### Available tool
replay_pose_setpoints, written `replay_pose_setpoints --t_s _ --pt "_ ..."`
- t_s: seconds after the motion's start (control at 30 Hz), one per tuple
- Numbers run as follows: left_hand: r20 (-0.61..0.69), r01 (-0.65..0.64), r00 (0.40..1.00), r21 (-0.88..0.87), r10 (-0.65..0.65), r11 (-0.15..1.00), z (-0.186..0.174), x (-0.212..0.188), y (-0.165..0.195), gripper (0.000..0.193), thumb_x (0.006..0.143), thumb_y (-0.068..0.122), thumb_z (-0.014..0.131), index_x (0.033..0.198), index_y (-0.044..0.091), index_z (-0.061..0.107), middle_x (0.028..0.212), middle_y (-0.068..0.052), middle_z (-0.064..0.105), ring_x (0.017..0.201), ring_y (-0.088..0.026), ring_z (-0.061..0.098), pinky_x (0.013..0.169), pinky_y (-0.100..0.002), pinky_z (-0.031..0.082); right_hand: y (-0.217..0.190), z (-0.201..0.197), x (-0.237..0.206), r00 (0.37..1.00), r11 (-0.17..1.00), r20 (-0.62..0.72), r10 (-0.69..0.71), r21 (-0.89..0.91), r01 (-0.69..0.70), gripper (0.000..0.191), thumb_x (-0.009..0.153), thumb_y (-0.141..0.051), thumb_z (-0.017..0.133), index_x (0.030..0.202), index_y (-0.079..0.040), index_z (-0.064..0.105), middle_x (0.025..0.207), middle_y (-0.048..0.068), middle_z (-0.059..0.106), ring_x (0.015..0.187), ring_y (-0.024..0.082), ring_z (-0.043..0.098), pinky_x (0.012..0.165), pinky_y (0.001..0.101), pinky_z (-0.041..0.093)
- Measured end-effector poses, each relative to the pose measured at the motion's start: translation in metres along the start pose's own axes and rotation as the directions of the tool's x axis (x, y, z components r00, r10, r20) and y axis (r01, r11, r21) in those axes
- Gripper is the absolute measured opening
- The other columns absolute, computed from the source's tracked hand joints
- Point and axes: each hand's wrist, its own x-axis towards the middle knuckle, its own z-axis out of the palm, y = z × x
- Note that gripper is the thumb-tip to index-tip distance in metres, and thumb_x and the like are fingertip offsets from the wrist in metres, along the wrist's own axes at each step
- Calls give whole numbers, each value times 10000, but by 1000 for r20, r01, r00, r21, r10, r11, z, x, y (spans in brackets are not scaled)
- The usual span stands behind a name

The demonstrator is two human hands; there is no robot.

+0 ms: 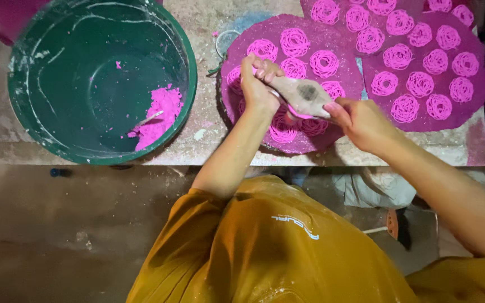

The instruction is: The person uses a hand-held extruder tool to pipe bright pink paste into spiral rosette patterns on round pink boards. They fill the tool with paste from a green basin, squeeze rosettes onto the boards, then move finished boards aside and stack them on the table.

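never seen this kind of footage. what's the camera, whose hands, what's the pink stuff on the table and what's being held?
There is one picture, from a camera worn on a person's head, looking straight down. There is no machine here: both bare hands belong to the wearer, whose mustard-yellow shirt fills the bottom of the view.

The left hand and the right hand together grip a greyish cloth bag, smeared with pink, over a round purple mat. The mat carries pink coils of squiggly strands. More purple mats with the same coils lie to the right.

At left, a large green tub holds a lump of pink dough with what looks like a spoon stuck in it. Everything rests on a dusty stone ledge.
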Motion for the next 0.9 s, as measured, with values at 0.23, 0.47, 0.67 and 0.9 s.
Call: replay_pose_setpoints --t_s 0.23,0.47,0.67,0.9 --pt "8 131 914 940 -406 315 -33 -42 52 589 1024 536 433 1449 128 428 1245 -46 620 930 -70 585 713 -287 499 22 2 -8 1000 975 6 8 221 -9 492 1054 -442 481 899 -11 662 585 77 566 569 155 558 557 368 458" --pt "-180 417 783 862 -596 288 -56 -49 30 938 961 764 64 1576 104 324 1368 -230 641 511 -88 432 395 -218 270 39 9 -5 1000 963 -21 -17 267 22 447 1042 -431 496 911 -42 674 588 48 572 568 132 540 544 353 446" --pt "-217 321 846 936 -486 141 -57 -56 34 908 956 750 154 1628 146 63 1343 -171 620 490 -154 454 404 -293 334 56 29 1 984 967 -174 -45 239 87 488 1084 -418 502 802 -31 593 576 48 546 546 129 532 558 347 432" --pt "349 -481 867 771 -356 -416 -14 -101 75 719 1061 371 487 1631 68 171 1268 -157 739 910 -398 717 830 -445 557 73 65 -11 955 768 -298 -4 610 194 463 1127 -464 453 944 -54 564 672 -5 498 579 94 489 517 283 380"
